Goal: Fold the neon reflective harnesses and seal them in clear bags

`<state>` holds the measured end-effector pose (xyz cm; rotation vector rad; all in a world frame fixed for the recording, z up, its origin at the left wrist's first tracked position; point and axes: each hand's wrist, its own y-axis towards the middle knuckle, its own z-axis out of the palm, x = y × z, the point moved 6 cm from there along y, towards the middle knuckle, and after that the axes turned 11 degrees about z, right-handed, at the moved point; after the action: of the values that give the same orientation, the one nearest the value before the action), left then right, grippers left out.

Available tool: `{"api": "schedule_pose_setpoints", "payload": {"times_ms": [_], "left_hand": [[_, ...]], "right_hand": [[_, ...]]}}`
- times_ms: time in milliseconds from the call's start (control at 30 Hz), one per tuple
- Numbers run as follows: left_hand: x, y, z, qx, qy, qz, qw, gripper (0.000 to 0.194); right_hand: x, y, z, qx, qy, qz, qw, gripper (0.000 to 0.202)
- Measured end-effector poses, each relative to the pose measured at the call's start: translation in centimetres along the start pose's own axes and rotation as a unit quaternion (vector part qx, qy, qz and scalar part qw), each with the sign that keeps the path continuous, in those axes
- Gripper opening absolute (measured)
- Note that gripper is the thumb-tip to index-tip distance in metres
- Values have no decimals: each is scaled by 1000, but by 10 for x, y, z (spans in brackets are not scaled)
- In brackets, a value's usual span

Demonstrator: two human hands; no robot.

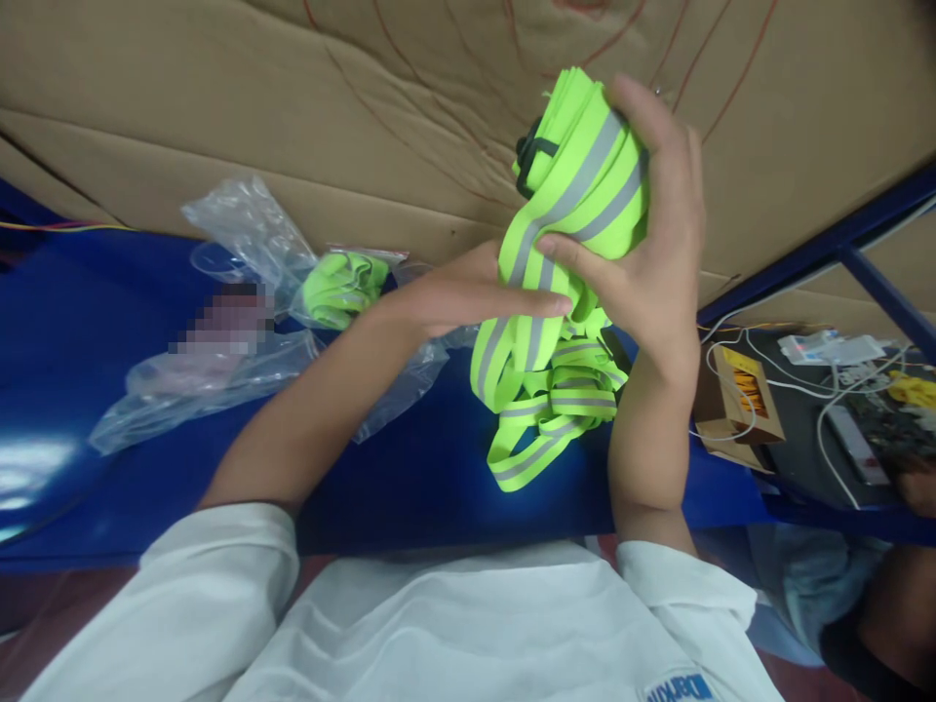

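At the left of the frame, a crumpled clear plastic bag (249, 229) lies on the blue desk (58, 390), and near the centre-left a small bundle (345, 290) of similar yellow-green webbing sits amid the plastic; whether it is inside a bag I cannot tell. Just right of that, the left hand (464, 292) reaches in with one digit stretched across the front of the webbing and the rest partly behind it, so the webbing runs through its grip; how firmly that grip closes I cannot tell. The reflective strap bundle (596, 185) is held up in the upper centre-right, a black buckle (527, 156) on its left side. Its long axis runs roughly up and down the frame, leaning a little rightward toward the bottom, with the layered fold edges pointing to the top and grey stripes slanting across its face. Below it, loose loops (552, 405) trail toward the lower left. The whole looks light, soft and limp, hardly fragile, its layers likely to slide over one another; the thick folded body seems the best place to hold, all layers squeezed together, rather than a single loop. At its right, the right hand (658, 244) does so, pinching the body between a thumb in front and fingers curled over the upper right edge. Farther right stands an open cardboard box (760, 419).
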<state>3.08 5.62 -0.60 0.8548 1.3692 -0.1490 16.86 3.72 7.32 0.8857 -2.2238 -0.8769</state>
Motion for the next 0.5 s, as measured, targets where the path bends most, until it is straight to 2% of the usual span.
{"api": "schedule_pose_setpoints", "payload": {"times_ms": [100, 200, 267, 367, 500], "left_hand": [[-3, 3, 9, -76, -8, 33, 997, 67], [-4, 2, 11, -110, -6, 50, 993, 83], [-2, 0, 9, -105, -24, 36, 994, 83], [5, -2, 7, -64, -67, -20, 996, 68], [8, -3, 15, -19, -149, -80, 985, 46]], "right_hand": [[4, 0, -2, -5, 0, 31, 1000, 68], [12, -1, -3, 10, 41, 60, 997, 63], [12, -2, -3, 29, 73, 113, 990, 51], [5, -5, -2, 47, 117, 197, 972, 38], [2, -6, -1, 5, 166, 211, 963, 35]]}}
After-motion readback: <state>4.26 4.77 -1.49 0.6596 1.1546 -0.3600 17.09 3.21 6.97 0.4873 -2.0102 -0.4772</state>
